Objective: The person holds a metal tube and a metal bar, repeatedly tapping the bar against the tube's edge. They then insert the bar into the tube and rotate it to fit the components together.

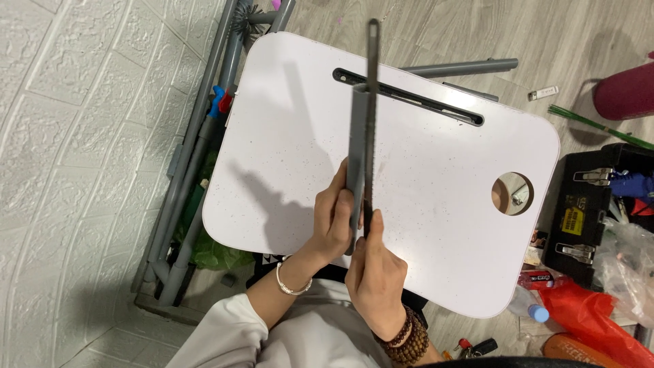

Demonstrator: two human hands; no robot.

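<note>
Head view, single frame. I logged both hands at the near edge of the white bench point(436, 197), a small rounded tabletop speckled with fine dust.

Left hand point(332, 221): grip closed around the lower part of a grey pipe point(356, 146), fingers wrapped over it, a silver bangle point(289, 281) on the wrist. The pipe stood on end toward the camera, rising from the near edge toward the long dark slot point(443, 103) near the far edge.

Right hand point(375, 276): grip closed on the near end of a dark saw blade point(371, 102), thumb on top, brown bead bracelets point(405, 337) on the wrist. The blade ran just beside the pipe on its right, apparently touching it along much of its length; I could not tell contact for certain. Its far tip reached past the bench's far edge in the picture.

A round hole point(512, 193) sat near the bench's right edge.

Surroundings: more grey pipes point(194, 160) lay on the floor along the bench's left edge, against a white brick-pattern wall point(75, 136). Another grey pipe length point(463, 67) lay beyond the far edge. A black toolbox point(586, 218) stood open off the right edge, with red plastic bags point(593, 320) near it.
</note>
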